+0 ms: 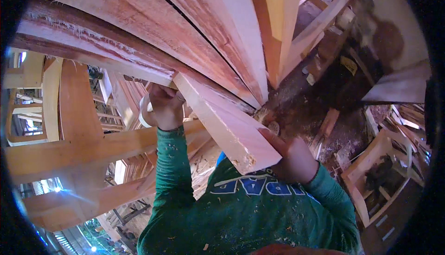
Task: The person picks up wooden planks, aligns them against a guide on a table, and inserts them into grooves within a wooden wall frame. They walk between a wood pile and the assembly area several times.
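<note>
A pale, thick wooden board (222,120) slants across the middle, its rough-cut near end close to my chest. My right hand (294,157) is closed around that near end from the right side, some fingers hidden beneath it. My left hand (167,104) grips the board near its far end, with its fingertips partly out of sight behind the wood. That far end meets the edge of a long reddish plank (99,51). A white curved thing (147,111), too unclear to name, shows beside my left hand.
Other long planks (162,28) fan out ahead, with an orange-lit board (280,23) to their right. Wooden frame beams (83,155) stand at the left. Offcuts and sawdust cover the dark floor (301,109). A curved wooden frame (371,171) lies at the right.
</note>
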Tool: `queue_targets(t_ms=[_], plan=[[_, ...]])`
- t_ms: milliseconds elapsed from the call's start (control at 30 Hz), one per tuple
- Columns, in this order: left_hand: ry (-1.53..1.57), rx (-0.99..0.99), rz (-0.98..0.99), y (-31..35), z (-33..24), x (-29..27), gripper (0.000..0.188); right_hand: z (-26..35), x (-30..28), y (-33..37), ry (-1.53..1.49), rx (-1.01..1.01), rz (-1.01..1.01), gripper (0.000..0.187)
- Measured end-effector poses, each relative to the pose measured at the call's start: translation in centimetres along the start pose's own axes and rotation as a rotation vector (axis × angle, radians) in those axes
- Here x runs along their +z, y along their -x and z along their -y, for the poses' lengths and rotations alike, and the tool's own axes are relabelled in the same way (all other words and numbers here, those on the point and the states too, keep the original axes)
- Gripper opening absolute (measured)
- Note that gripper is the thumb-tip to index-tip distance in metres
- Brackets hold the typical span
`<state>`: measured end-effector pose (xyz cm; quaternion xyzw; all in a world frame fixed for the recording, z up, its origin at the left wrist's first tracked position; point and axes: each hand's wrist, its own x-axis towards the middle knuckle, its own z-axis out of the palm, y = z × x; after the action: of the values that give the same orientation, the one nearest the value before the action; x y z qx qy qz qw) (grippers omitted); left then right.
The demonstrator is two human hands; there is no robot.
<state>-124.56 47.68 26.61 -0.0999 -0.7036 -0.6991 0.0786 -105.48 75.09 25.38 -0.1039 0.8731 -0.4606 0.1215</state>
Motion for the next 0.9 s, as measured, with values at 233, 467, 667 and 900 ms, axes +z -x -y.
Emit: queue_targets(t_ms=[233, 467, 667, 900], plan=[[-0.124, -0.016, 0.002, 0.3, 3.0, -2.3, 0.055, -3.7, 1.7, 2.0, -0.088, -0.021, -0.151, 0.046], [0.011, -0.446, 0.347, 9.1, 17.5, -3.6, 0.035, -9.4, 0.2, 11.8, -0.545, 0.209, -0.479, 0.074], [0.442, -0.680, 0.614, 16.7, 19.6, 0.0, 0.058, -12.3, 1.1, 18.2, -0.804, -0.123, -1.073, 0.083], [0.255, -0.676, 0.540, 12.5, 16.1, 1.8, 0.072, -12.3, 4.5, 22.1, -1.112, -0.212, -1.143, 0.059]])
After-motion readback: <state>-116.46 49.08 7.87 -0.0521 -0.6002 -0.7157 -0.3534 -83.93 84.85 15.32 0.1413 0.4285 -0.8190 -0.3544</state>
